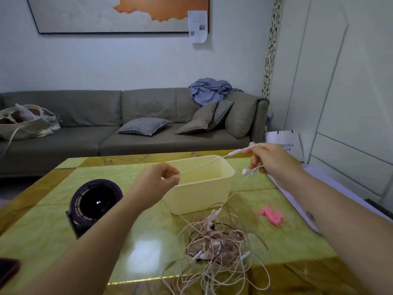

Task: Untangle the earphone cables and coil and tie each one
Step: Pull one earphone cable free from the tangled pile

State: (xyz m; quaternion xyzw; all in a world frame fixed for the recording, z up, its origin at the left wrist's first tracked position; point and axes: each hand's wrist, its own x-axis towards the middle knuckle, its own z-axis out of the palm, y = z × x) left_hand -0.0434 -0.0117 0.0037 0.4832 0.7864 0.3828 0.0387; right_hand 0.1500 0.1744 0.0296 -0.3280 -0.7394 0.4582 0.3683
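A tangled heap of white and dark earphone cables (217,243) lies on the green tabletop, front right. One white earphone cable (202,167) is stretched taut in the air over the cream bin. My left hand (158,179) pinches its lower end. My right hand (270,160), higher and to the right, pinches the plug end, and an earbud (245,171) dangles below its fingers. A strand of the same cable runs from my right hand down into the heap.
A cream plastic bin (214,194) stands behind the heap. A dark round fan (93,203) sits to the left. Pink ties (272,215) lie to the right. A dark phone (8,271) shows at the lower left edge. A grey sofa (106,128) is beyond the table (85,241).
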